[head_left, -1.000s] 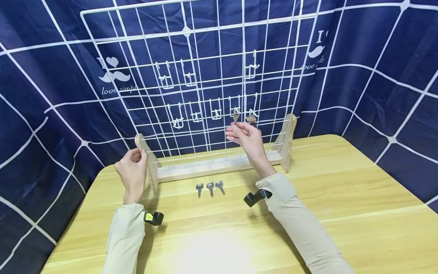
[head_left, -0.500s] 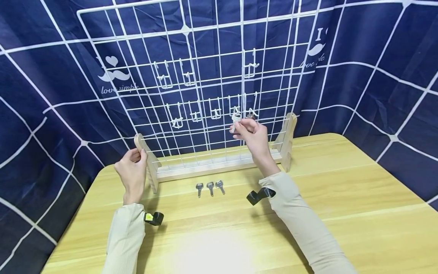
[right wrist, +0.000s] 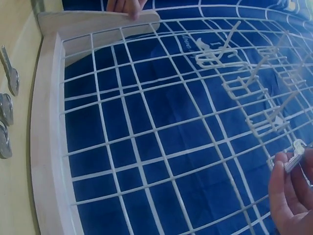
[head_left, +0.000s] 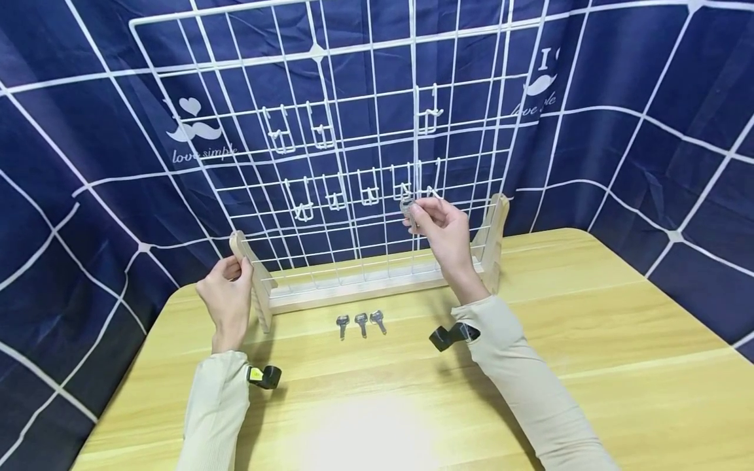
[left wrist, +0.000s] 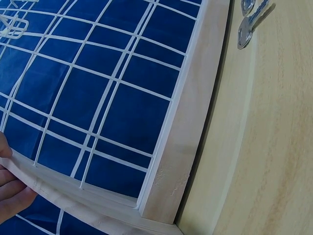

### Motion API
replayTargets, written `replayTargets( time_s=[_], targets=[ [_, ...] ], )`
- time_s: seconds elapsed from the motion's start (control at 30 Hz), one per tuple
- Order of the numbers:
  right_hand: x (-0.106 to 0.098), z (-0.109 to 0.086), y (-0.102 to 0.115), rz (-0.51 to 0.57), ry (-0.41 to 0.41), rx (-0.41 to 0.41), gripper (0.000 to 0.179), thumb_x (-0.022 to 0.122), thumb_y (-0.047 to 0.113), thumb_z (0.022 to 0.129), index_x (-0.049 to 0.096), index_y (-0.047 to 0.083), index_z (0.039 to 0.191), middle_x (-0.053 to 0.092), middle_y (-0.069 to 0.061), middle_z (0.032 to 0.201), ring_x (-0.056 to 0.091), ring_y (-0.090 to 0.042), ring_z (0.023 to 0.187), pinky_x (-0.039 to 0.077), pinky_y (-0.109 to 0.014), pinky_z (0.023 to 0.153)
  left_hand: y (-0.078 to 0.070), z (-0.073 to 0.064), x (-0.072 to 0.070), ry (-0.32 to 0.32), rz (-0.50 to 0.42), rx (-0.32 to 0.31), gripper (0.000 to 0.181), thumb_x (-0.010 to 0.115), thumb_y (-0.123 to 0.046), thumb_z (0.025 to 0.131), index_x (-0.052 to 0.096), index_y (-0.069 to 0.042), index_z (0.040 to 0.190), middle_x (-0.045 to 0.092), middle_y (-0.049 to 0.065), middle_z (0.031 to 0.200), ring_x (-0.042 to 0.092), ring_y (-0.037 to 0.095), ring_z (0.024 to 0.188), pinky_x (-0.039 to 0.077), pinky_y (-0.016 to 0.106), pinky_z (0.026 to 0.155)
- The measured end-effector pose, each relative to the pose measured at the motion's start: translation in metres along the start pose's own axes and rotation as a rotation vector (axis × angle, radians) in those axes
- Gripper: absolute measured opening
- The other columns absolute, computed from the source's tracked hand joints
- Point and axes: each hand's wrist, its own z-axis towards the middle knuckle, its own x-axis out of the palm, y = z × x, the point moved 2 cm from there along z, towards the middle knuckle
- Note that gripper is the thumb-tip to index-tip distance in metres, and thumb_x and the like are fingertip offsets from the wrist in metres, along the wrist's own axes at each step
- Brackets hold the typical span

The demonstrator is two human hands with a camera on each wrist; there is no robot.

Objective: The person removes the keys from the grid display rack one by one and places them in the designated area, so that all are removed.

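Note:
My left hand [head_left: 226,294] grips the upper end of the wooden side foot [head_left: 250,268] of a white wire grid rack [head_left: 365,157]; in the left wrist view, thumb and fingers [left wrist: 14,198] lie on either side of the wood. With my right hand [head_left: 444,232] I pinch a silver key [head_left: 408,208] between thumb and fingertips, in front of the grid's lower row of hooks. Its head shows just below a white wire hook [head_left: 402,190], and the right wrist view shows the key [right wrist: 295,155] close to the wires. The right-end hook [head_left: 432,191] is partly hidden behind this hand.
Three keys [head_left: 360,324] lie in a row on the wooden table [head_left: 559,366], before the rack's base bar [head_left: 353,291]. More hooks hang higher on the grid, including one [head_left: 429,121] at upper right. A dark blue curtain [head_left: 618,150] stands behind.
My right hand has shifted slightly right and down with the key, whose head has turned to face the camera more. My left hand has stayed on the wooden foot.

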Motion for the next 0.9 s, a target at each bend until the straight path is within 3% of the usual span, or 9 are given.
replayTargets(
  time_s=[0.2,0.43,0.6,0.9],
  targets=[
    [-0.001,-0.001,0.005,-0.047,-0.01,-0.025,0.014,0.067,0.005,0.089,0.068,-0.007,0.096,0.071,0.004,0.084,0.063,-0.01,0.075,0.05,-0.022,0.073,-0.001,0.001,0.001,-0.001,0.006,0.008,0.019,0.065,-0.008,0.083,0.072,0.008,0.089,0.072,0.019,0.077,0.063,0.007,0.065,0.037,0.003,0.061],
    [-0.002,-0.002,0.012,-0.037,0.029,-0.03,0.019,0.07,0.004,0.086,0.067,-0.011,0.097,0.072,-0.004,0.085,0.062,-0.008,0.069,0.051,-0.022,0.069,0.0,0.0,0.0,-0.002,-0.019,0.002,0.019,0.064,-0.007,0.084,0.072,0.01,0.09,0.072,0.02,0.079,0.047,-0.02,0.063,0.038,0.002,0.061],
    [-0.002,-0.003,0.019,-0.023,0.046,-0.051,0.019,0.069,0.003,0.087,0.065,-0.013,0.096,0.071,-0.01,0.082,0.063,-0.01,0.066,0.054,-0.025,0.066,0.0,0.0,0.0,0.002,-0.013,-0.006,0.02,0.064,-0.008,0.084,0.071,0.01,0.091,0.072,0.02,0.08,0.046,-0.023,0.063,0.038,0.003,0.061],
    [-0.002,-0.005,0.028,-0.004,0.053,-0.09,0.015,0.067,-0.002,0.087,0.065,-0.014,0.095,0.071,-0.005,0.08,0.064,-0.011,0.067,0.053,-0.024,0.065,0.0,0.0,0.001,-0.002,-0.002,-0.006,0.02,0.064,-0.007,0.084,0.072,0.01,0.091,0.072,0.02,0.08,0.045,-0.023,0.063,0.037,0.003,0.061]
  ],
)
